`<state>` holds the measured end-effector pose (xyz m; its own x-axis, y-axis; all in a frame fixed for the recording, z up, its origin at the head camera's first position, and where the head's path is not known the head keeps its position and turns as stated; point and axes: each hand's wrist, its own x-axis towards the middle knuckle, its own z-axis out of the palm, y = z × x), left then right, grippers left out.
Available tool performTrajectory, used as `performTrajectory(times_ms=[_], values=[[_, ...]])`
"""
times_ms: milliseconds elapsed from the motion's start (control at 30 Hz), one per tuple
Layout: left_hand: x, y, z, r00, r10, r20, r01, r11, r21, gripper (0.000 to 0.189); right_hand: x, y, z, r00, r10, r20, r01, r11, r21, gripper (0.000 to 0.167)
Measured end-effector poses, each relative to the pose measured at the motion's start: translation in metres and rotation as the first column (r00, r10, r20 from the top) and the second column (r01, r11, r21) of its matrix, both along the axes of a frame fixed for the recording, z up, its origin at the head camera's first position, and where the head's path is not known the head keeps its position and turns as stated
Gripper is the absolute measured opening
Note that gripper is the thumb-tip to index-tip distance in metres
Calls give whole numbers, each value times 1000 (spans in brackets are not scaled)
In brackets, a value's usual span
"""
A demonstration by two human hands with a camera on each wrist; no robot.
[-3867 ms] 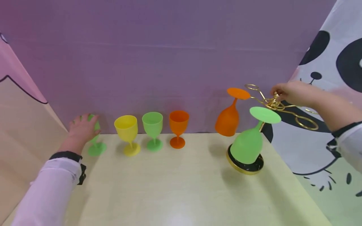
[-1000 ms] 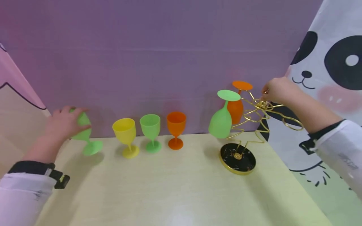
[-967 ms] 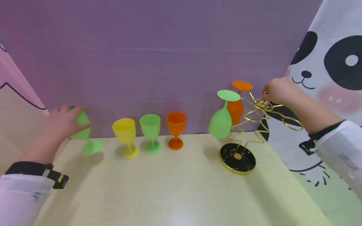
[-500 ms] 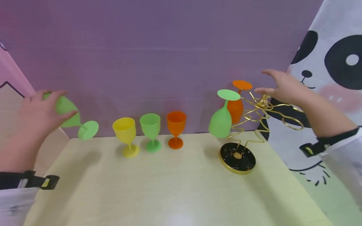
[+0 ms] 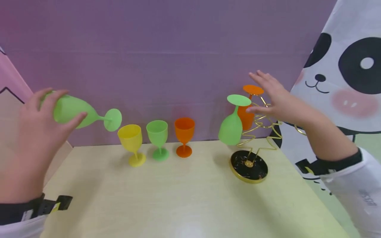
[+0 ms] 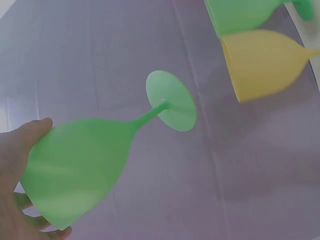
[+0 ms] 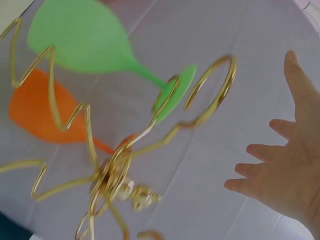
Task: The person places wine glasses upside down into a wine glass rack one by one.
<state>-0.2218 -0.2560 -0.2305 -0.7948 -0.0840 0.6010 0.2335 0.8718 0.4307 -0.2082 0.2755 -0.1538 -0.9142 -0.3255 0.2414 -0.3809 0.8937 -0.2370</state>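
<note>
My left hand (image 5: 44,129) grips a green goblet (image 5: 75,110) by its bowl, thumb on one side and fingers on the other. The goblet lies sideways in the air, its foot pointing right. In the left wrist view the hand (image 6: 15,175) holds the goblet (image 6: 80,165) near the rim. My right hand (image 5: 285,100) has its fingers spread in front of a gold wire rack (image 5: 248,163) with a round black base. From the rack hang a green goblet (image 5: 231,129) and an orange goblet (image 5: 246,117), both upside down. The right wrist view shows that hand (image 7: 285,160) apart from the rack.
A yellow goblet (image 5: 131,138), a green goblet (image 5: 157,134) and an orange goblet (image 5: 184,130) stand upright in a row along the back of the pale table (image 5: 166,198). Behind them is a purple backdrop (image 5: 166,66); a panda-print cloth (image 5: 351,82) hangs at the right.
My left hand has lifted the green goblet off the table and turned it sideways. My right hand has let go of the rack's top knob and moved left. The rack was turned earlier.
</note>
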Motion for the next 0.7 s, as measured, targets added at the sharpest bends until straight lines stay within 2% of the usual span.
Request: performTrajectory(times_ms=[100,200,333,467,533,633,700], values=[[5,10,-2,998,-6,-59,8,999,34,60,7,-11,-6,999,43,-25,-43,999,7,100],[10,21,-3,992,-15,-124,23,998,65,59,12,-22,-12,991,99,-88,-100,995,-11,98],[14,34,-7,978,-36,-206,60,992,108,62,18,-32,-20,975,160,-155,-170,984,-58,97],[18,44,-15,962,-46,-268,96,980,175,64,26,-42,-30,963,201,-180,-223,968,-111,98],[18,48,-22,948,-60,-312,129,970,204,64,29,-46,-37,955,217,-200,-246,960,-136,98],[17,55,-34,916,-89,-391,195,950,242,64,32,-51,-52,942,240,-236,-286,941,-182,98],[18,61,-42,902,-111,-417,235,936,261,64,33,-53,-62,933,249,-259,-305,930,-207,99]])
